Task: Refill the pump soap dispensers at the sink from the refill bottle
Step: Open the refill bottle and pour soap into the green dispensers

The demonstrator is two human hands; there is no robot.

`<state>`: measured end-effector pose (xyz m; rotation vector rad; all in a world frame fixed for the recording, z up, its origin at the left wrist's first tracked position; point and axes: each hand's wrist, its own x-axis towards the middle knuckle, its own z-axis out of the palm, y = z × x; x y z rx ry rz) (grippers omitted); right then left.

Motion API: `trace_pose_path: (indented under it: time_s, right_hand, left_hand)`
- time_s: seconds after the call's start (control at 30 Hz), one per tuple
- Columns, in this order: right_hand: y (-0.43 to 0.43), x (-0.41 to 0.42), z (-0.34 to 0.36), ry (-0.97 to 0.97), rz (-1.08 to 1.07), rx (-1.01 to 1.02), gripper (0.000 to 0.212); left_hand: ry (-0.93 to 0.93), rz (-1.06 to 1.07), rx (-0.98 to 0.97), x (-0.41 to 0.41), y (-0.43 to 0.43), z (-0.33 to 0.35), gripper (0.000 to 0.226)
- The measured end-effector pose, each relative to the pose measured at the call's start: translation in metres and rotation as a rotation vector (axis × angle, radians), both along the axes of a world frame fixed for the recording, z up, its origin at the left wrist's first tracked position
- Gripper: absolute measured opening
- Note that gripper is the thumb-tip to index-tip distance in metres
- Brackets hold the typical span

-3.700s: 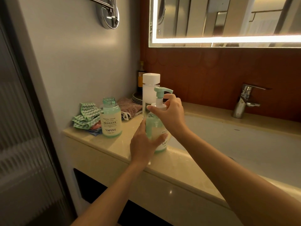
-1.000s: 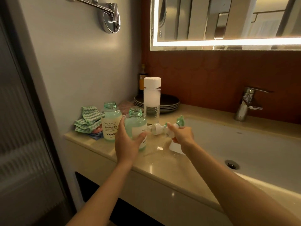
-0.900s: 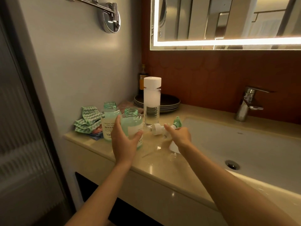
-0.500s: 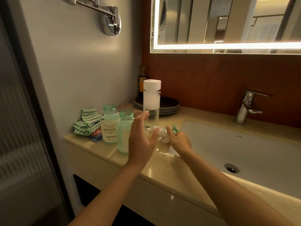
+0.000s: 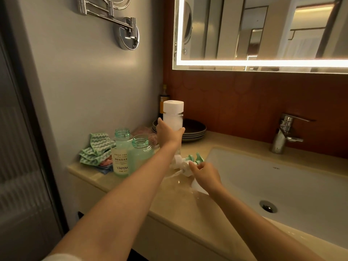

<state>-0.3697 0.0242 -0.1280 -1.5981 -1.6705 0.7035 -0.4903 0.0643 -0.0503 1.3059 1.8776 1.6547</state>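
The refill bottle (image 5: 173,117), tall and clear with a white cap, stands upright on the countertop (image 5: 184,208). It is gripped around its middle by the left hand (image 5: 168,133), with the thumb on one side and the fingers curled round the other. Just left of those fingers and nearer the camera, two dispenser bottles are set close together with their necks open: the left dispenser bottle (image 5: 121,157), whose label is turned forward, and the right dispenser bottle (image 5: 140,157).

Below the left wrist, two pump heads lie on their sides at the basin's edge. The nearer pump head (image 5: 185,168) is pinched at its white collar by the curled fingers of the right hand (image 5: 205,178). The farther pump head (image 5: 177,160) lies just beyond those fingertips.

Green-striped cloths (image 5: 96,149) are heaped left of the dispenser bottles. A stack of dark plates (image 5: 194,129) is seen just behind the left fingers, and a small dark bottle (image 5: 163,102) stands in the corner. The sink basin (image 5: 291,185) opens to the right of the right hand, with the faucet (image 5: 284,134) at its far rim.
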Motion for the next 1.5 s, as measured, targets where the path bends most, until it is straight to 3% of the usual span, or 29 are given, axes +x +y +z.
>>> trace_pose_path:
  time_s: [0.17, 0.33, 0.57, 0.87, 1.07, 1.3, 1.5]
  right_hand:
    - [0.0, 0.003, -0.001, 0.006, 0.032, 0.015, 0.029]
    - [0.002, 0.0, -0.004, 0.015, 0.041, 0.024, 0.029]
    - [0.007, -0.005, -0.006, 0.005, 0.016, 0.045, 0.032]
    - [0.019, -0.021, -0.008, -0.042, -0.104, 0.006, 0.042]
    - [0.014, -0.023, 0.002, -0.002, -0.018, -0.013, 0.044]
    - [0.002, 0.029, 0.02, 0.101, -0.149, 0.078, 0.045]
    - [-0.032, 0.068, 0.07, 0.305, -0.159, 0.346, 0.04]
  left_hand:
    - [-0.068, 0.022, -0.066, -0.005, 0.025, 0.004, 0.102]
    - [0.01, 0.014, -0.109, -0.008, 0.034, 0.002, 0.074]
    - [0.034, 0.024, -0.099, -0.013, 0.035, 0.008, 0.072]
    - [0.116, -0.057, 0.079, -0.016, 0.025, 0.075, 0.076]
    - [0.102, -0.123, 0.16, -0.016, -0.005, 0.102, 0.076]
    - [0.052, -0.292, 0.163, -0.004, -0.061, 0.093, 0.073]
    - [-0.055, -0.411, 0.094, 0.023, -0.098, 0.038, 0.071]
